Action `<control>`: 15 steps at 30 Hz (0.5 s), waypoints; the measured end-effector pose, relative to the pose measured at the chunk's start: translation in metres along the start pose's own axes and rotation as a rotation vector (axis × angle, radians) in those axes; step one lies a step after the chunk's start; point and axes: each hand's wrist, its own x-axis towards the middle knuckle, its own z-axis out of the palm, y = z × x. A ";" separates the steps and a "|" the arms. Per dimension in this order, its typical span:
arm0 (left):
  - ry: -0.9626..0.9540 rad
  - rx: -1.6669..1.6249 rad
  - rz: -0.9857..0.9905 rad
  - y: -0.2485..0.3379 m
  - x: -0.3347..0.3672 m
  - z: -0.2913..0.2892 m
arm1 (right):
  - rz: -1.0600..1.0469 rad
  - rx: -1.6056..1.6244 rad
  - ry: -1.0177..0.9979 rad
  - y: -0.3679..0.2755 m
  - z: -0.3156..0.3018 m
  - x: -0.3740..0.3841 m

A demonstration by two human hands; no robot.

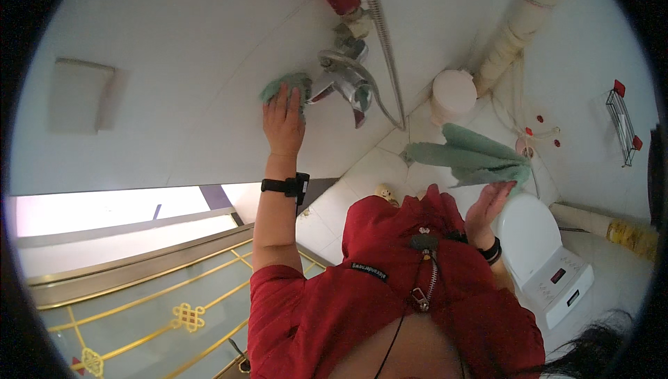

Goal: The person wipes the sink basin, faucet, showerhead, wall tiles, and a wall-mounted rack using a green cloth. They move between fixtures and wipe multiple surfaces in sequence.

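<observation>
1. Nearest, right of centre in the frame, the right hand is raised with fingers loosely curled, pinching a green cloth by one end; the cloth's long axis runs leftward and slightly up from the fingertips, its loose folds hanging free of the wall.
2. Farther, at upper centre, the left hand lies flat on the white wall, fingers extended, pressing a smaller green rag under its fingertips.
3. Just right of that rag, touching or nearly so, sits the chrome tap. The left hand is much the nearer to it.
</observation>
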 end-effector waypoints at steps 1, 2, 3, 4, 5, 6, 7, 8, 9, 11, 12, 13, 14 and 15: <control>-0.013 -0.011 -0.071 0.006 -0.010 0.001 | 0.038 -0.051 0.029 0.001 -0.012 0.002; -0.003 -0.034 -0.155 0.012 -0.017 0.004 | 0.029 -0.079 0.047 0.001 -0.023 0.005; 0.022 -0.053 -0.213 0.018 -0.023 0.008 | 0.018 -0.104 0.071 0.003 -0.033 0.009; 0.037 -0.100 -0.287 0.022 -0.026 0.013 | 0.032 -0.035 0.101 0.004 -0.040 0.010; 0.060 -0.145 -0.344 0.028 -0.030 0.019 | 0.029 -0.053 0.092 0.005 -0.045 0.011; 0.070 -0.189 -0.440 0.035 -0.036 0.024 | 0.025 -0.075 0.078 0.007 -0.051 0.013; 0.061 -0.241 -0.518 0.044 -0.043 0.028 | 0.018 -0.096 0.059 0.008 -0.056 0.014; 0.043 -0.291 -0.629 0.052 -0.049 0.031 | -0.056 -0.129 0.084 0.010 -0.059 0.014; 0.029 -0.342 -0.737 0.060 -0.053 0.033 | -0.023 -0.103 0.102 0.011 -0.063 0.015; -0.134 -0.427 -0.863 0.075 -0.057 0.028 | -0.027 -0.034 0.126 0.011 -0.073 0.014; 0.069 -0.415 -0.794 0.077 -0.053 0.023 | -0.032 0.044 0.134 0.011 -0.077 0.015; 0.177 -0.393 -0.864 0.081 -0.045 0.020 | -0.046 0.034 0.155 0.011 -0.081 0.016; 0.287 -0.398 -0.807 0.078 -0.034 0.014 | -0.033 0.027 0.156 0.010 -0.085 0.015; 0.374 -0.424 -0.726 0.075 -0.022 0.010 | -0.007 0.055 0.162 0.009 -0.089 0.016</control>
